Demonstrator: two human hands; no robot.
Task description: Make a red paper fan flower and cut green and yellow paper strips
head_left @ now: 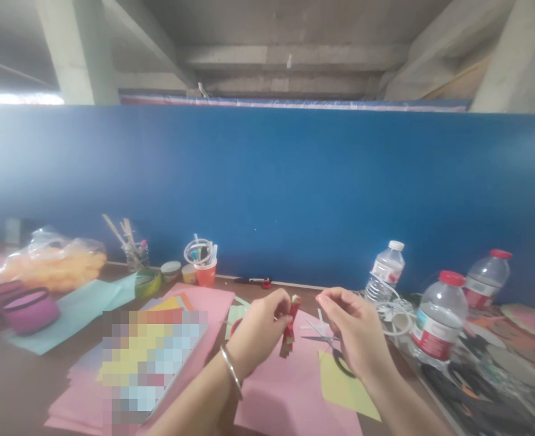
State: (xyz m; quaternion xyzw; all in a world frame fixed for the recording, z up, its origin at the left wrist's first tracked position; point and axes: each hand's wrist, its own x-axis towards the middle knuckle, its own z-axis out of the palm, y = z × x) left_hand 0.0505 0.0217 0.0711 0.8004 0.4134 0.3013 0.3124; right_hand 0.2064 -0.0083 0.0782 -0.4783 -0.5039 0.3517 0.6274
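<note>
Remotely, I note left hand (pixel 262 330) holding red bundle (pixel 289 330); right hand (pixel 355 321), at its three o'clock, pinched narrow (contents I cannot tell); scissors (pixel 333 347) at bundle's four o'clock.

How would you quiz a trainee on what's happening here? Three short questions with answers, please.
1. What is the left hand holding?
2. How many red-capped bottles stand to the right of the right hand?
3. True or false: the right hand is holding the scissors.

Key:
1. A small red bundle.
2. Two.
3. False: the scissors lie apart from its raised fingertips.
</note>
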